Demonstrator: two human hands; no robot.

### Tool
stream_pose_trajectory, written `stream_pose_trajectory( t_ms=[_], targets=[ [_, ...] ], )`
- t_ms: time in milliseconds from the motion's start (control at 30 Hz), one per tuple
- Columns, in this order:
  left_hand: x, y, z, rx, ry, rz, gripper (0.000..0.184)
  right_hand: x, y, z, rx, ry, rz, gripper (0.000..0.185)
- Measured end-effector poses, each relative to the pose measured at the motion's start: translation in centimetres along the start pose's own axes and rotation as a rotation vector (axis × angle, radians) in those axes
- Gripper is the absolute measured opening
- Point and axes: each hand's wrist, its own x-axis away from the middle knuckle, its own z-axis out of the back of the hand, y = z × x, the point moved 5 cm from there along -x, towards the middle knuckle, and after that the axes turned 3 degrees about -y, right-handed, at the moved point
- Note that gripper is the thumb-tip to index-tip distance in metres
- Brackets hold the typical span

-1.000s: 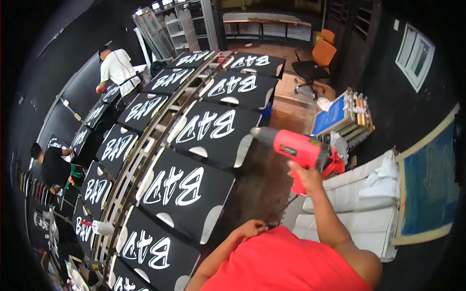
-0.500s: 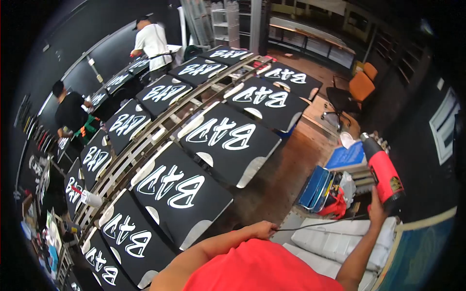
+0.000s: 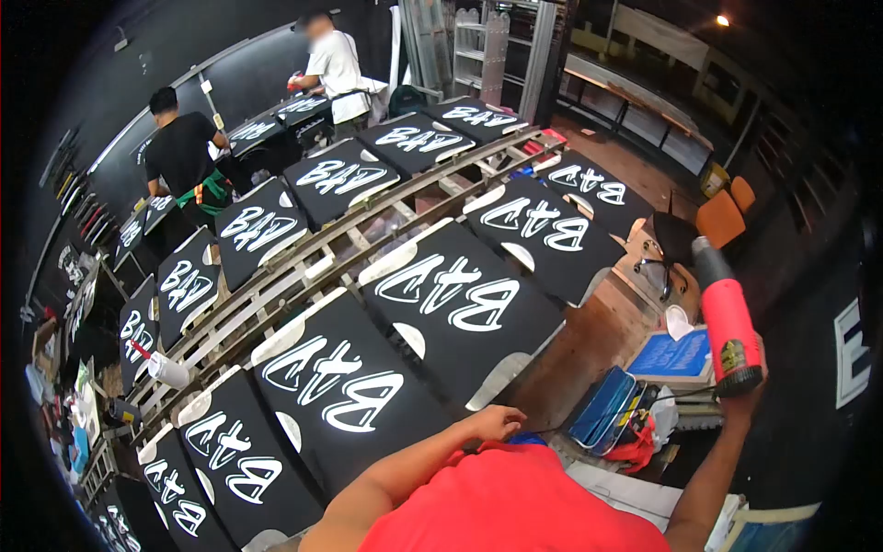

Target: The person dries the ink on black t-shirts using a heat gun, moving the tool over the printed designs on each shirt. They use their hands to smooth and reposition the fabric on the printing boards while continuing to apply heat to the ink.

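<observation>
My right hand point(image 3: 747, 394) is closed around a red heat gun point(image 3: 727, 322), held up at the right with its metal nozzle pointing up and away. A thin dark cord point(image 3: 555, 429) runs from the gun toward my left hand point(image 3: 497, 423), whose curled fingers grip it in front of my red shirt. Close to that hand lies a black panel point(image 3: 405, 469) printed with white "BAD" lettering. More such black printed pieces, one of them a large panel point(image 3: 460, 304), lie in two rows on both sides of a long slatted rack.
A blue toolbox point(image 3: 598, 409) and a blue board point(image 3: 676, 354) stand below the heat gun. An orange chair point(image 3: 720, 219) is at the right. A white cup point(image 3: 168, 371) sits on the rack point(image 3: 303, 267). Two people point(image 3: 189, 152) work along the far left wall.
My view has turned, so the panels sit further right. The heat gun has shifted slightly down and right in view. The person in black now stands more upright.
</observation>
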Motion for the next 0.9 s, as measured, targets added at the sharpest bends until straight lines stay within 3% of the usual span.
stream_pose_trajectory(
  t_ms=[33,100,167,200,233,267,300,333,367,400,433,500,533,567,633,800,833,867,900],
  targets=[
    [-0.4,-0.2,0.5,-0.006,0.005,0.0,0.034,-1.0,1.9,-0.4,-0.171,0.018,-0.002,0.045],
    [-1.1,-0.2,1.4,0.088,0.102,0.002,0.033,-1.6,3.4,-2.7,1.43,-0.141,0.693,0.054],
    [-0.9,1.4,2.2,0.067,0.13,0.015,0.034,-5.1,7.4,-5.9,0.934,-0.289,0.182,0.054],
    [-0.8,2.3,3.0,0.082,0.188,0.081,0.034,-5.9,7.7,-9.3,0.91,-0.375,0.214,0.054],
    [-1.1,3.1,4.1,0.086,0.233,0.139,0.035,-8.2,13.7,-9.5,0.269,-0.403,0.099,0.055],
    [-1.3,3.0,4.6,0.096,0.316,0.157,0.035,-7.6,12.0,-13.0,0.789,-0.55,0.093,0.05],
    [-1.3,2.1,4.5,0.098,0.38,0.164,0.034,-8.2,13.4,-15.4,0.905,-0.52,0.205,0.06],
    [-1.5,1.4,4.6,0.112,0.448,0.166,0.033,-7.7,11.2,-17.0,0.783,-0.491,0.032,0.067],
    [-1.6,-1.6,4.2,0.253,0.539,0.207,0.029,-7.3,10.3,-18.1,0.617,-0.483,0.04,0.07],
    [-1.5,-4.5,4.0,0.276,0.58,0.205,0.027,-7.9,15.7,-17.9,0.471,-0.63,-0.05,0.064],
    [-0.9,-1.7,4.2,0.426,0.617,0.203,0.026,-7.7,15.3,-18.4,0.457,-0.682,-0.154,0.056],
    [0.3,-2.7,4.3,0.472,0.765,0.281,0.025,-7.0,17.6,-18.9,0.325,-0.625,0.02,0.052],
    [1.2,-7.5,4.7,0.559,0.838,0.27,0.027,-6.7,18.3,-19.2,0.293,-0.659,0.029,0.053],
    [2.7,-3.6,4.6,0.497,0.889,0.334,0.029,-6.5,18.7,-19.3,0.259,-0.702,0.04,0.053],
    [3.8,-2.1,5.2,0.566,1.044,0.322,0.024,-5.9,20.1,-18.6,0.294,-0.747,-0.127,0.048],
    [7.7,-5.3,7.2,0.435,1.387,0.41,0.026,-5.9,20.1,-16.7,0.322,-0.829,-0.138,0.044],
    [8.3,-3.0,7.6,0.437,1.478,0.541,0.028,-5.9,20.3,-16.4,0.338,-0.843,-0.154,0.044],
    [9.1,0.2,8.6,0.133,1.456,0.801,0.029,-5.9,20.6,-16.2,0.347,-0.856,-0.193,0.042],
    [10.5,-1.4,8.7,0.279,1.58,0.728,0.028,-6.0,20.6,-16.2,0.355,-0.865,-0.229,0.04]
  ],
)
